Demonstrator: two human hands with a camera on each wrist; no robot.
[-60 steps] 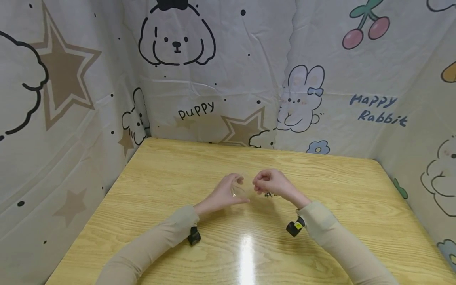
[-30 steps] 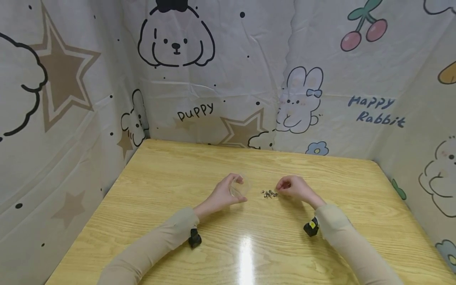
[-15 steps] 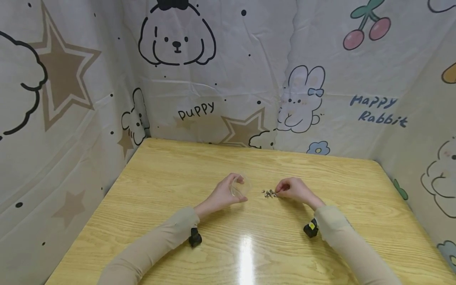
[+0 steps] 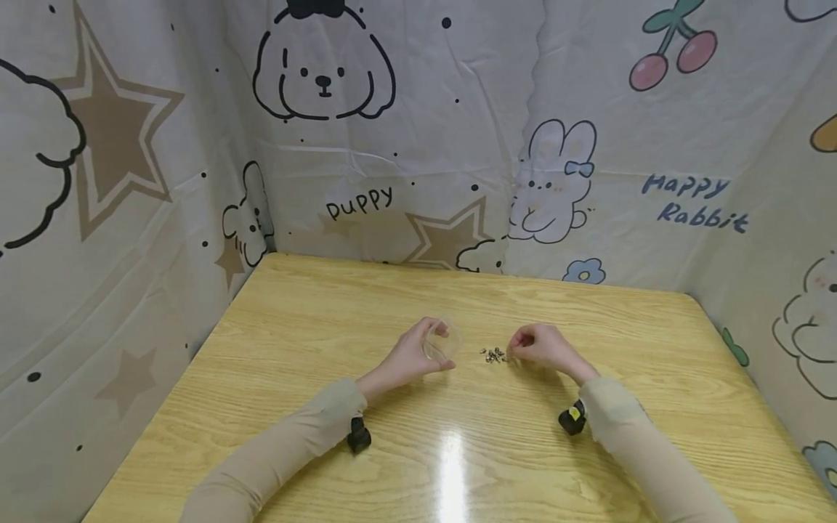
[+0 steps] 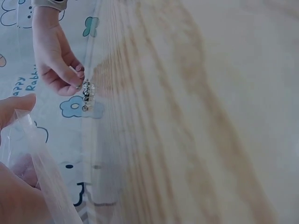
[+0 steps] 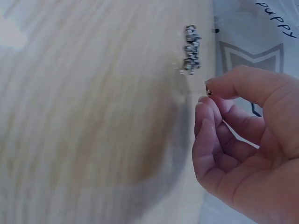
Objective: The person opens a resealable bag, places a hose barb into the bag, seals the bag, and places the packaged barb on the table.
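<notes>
A clear plastic cup [image 4: 442,341] stands tilted in the grip of the left hand [image 4: 408,354], thumb and fingers round its sides. In the left wrist view the cup's wall [image 5: 49,182] shows beside the thumb. Small shiny metal pieces [image 4: 495,355] lie in a loose pile on the table, between the two hands. Just right of the pile is the right hand [image 4: 544,350]. The right wrist view shows that hand [image 6: 247,135] pinching one tiny metal piece [image 6: 209,92] between thumb and fingertip, close to the pile [image 6: 191,50].
The wooden table [image 4: 314,305] is backed and flanked by a pale printed cloth [image 4: 418,145] with cartoon figures. Each wrist carries a small black camera, the left one [image 4: 358,436] and the right one [image 4: 572,418].
Since two seconds ago the right hand has moved right, from beside the cup to the pile's right edge, and a tiny piece is now pinched in it. The left hand has barely moved.
</notes>
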